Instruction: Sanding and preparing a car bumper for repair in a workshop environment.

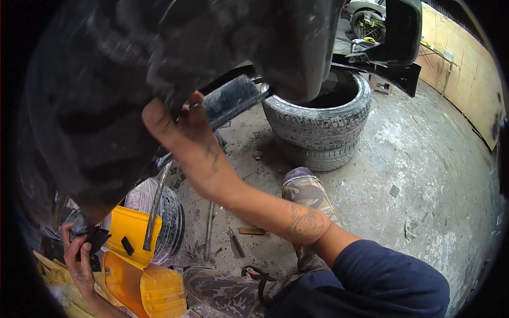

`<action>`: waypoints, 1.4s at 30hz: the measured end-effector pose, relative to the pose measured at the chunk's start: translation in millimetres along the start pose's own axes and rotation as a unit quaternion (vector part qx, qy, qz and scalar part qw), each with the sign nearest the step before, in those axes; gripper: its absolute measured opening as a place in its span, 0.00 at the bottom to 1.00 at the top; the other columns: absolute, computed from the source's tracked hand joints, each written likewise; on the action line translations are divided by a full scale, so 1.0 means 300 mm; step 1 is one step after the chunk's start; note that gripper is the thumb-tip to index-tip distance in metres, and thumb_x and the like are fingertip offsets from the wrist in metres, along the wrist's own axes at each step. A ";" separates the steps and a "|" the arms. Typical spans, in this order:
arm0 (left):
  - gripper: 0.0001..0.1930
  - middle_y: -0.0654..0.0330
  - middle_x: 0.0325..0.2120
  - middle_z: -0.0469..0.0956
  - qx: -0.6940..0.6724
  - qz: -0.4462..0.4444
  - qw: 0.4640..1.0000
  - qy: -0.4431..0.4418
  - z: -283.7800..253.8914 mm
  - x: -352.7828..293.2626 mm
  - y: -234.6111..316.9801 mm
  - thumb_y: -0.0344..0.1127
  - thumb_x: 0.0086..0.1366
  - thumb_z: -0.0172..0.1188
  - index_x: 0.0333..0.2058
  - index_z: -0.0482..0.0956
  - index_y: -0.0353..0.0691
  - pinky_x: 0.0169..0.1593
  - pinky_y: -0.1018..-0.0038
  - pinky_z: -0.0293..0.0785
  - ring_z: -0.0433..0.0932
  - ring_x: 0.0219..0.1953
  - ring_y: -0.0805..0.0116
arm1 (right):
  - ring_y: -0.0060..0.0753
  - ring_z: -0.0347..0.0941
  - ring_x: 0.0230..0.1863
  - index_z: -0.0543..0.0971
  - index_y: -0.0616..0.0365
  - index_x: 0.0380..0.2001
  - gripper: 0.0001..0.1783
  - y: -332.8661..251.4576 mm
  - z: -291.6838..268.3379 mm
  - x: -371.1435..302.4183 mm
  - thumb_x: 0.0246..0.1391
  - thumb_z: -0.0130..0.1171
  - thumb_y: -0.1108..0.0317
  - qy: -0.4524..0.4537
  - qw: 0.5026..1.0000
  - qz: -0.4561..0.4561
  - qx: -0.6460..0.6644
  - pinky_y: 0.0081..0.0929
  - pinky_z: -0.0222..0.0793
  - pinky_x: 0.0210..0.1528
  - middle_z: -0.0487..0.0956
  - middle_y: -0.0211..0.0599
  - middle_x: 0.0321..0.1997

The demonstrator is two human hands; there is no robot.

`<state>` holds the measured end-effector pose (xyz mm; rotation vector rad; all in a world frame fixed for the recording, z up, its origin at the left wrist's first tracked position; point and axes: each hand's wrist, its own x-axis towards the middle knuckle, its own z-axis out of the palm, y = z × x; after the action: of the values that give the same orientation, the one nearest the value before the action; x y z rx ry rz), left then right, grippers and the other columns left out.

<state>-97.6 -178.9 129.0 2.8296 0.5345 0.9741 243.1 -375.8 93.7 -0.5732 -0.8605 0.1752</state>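
A large black, dusty car body panel (pixel 106 79), which looks like a bumper, fills the upper left. My right hand (pixel 175 124) has its fingers curled around the panel's lower edge, beside a dark flat strip (pixel 230 100). Part of those fingers is hidden behind the edge. At the lower left, my left hand (pixel 78 254) is closed on a small dark piece (pixel 95 239), too unclear to name exactly. It is close to the panel's lower left end.
Stacked worn tyres (pixel 318 124) stand beyond the panel. Below it are a cut yellow plastic container (pixel 130 238), another tyre (pixel 172 217) and a metal bar (pixel 157 206). Scraps litter the concrete floor (pixel 424 185). A plywood wall (pixel 466 63) stands at the right.
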 end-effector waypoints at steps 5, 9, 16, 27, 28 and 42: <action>0.08 0.48 0.51 0.70 0.008 0.041 0.999 0.006 0.089 0.037 0.198 0.25 0.63 0.58 0.41 0.77 0.32 0.56 0.67 0.64 0.71 0.53 0.54 | 0.35 0.65 0.59 0.61 0.55 0.65 0.46 -0.020 -0.123 0.098 0.57 0.49 0.30 -0.074 0.996 -0.038 -0.025 0.39 0.62 0.60 0.68 0.39 0.61; 0.08 0.49 0.48 0.71 -0.003 0.026 0.999 0.043 0.272 0.103 0.384 0.23 0.60 0.58 0.39 0.79 0.31 0.55 0.70 0.64 0.73 0.51 0.54 | 0.31 0.67 0.57 0.63 0.54 0.64 0.39 -0.072 -0.291 0.158 0.61 0.52 0.36 -0.032 0.998 0.051 0.034 0.36 0.66 0.54 0.70 0.35 0.59; 0.08 0.49 0.46 0.72 -0.011 0.018 0.998 0.065 0.428 0.084 0.430 0.24 0.60 0.59 0.39 0.81 0.34 0.48 0.70 0.71 0.76 0.44 0.53 | 0.41 0.66 0.63 0.65 0.60 0.62 0.31 -0.019 -0.431 0.109 0.64 0.51 0.50 0.017 0.992 0.076 0.099 0.42 0.61 0.65 0.70 0.41 0.63; 0.09 0.50 0.50 0.70 -0.119 0.029 0.992 0.007 0.613 0.063 0.313 0.32 0.65 0.58 0.43 0.80 0.41 0.43 0.63 0.74 0.78 0.39 0.49 | 0.40 0.73 0.56 0.72 0.55 0.58 0.27 0.254 -0.916 0.046 0.61 0.53 0.51 -0.001 0.990 0.091 0.110 0.43 0.69 0.59 0.76 0.40 0.56; 0.09 0.49 0.52 0.69 -0.069 0.012 0.997 -0.016 0.612 0.065 0.334 0.31 0.65 0.57 0.43 0.79 0.41 0.42 0.61 0.75 0.79 0.39 0.48 | 0.37 0.74 0.54 0.72 0.55 0.57 0.25 0.242 -0.901 0.029 0.62 0.52 0.53 -0.056 0.984 0.094 0.142 0.39 0.70 0.57 0.77 0.38 0.54; 0.06 0.47 0.52 0.67 -0.031 -0.025 0.999 -0.027 0.742 0.025 0.204 0.30 0.63 0.57 0.39 0.73 0.42 0.32 0.55 0.76 0.80 0.29 0.46 | 0.42 0.68 0.61 0.72 0.56 0.58 0.27 0.459 -1.069 0.038 0.65 0.48 0.49 -0.026 0.988 0.093 0.124 0.44 0.61 0.67 0.72 0.39 0.62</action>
<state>62.1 -229.4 -29.8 2.7647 0.5547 0.8870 504.2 -386.6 -137.9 -0.4157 -0.8202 0.4624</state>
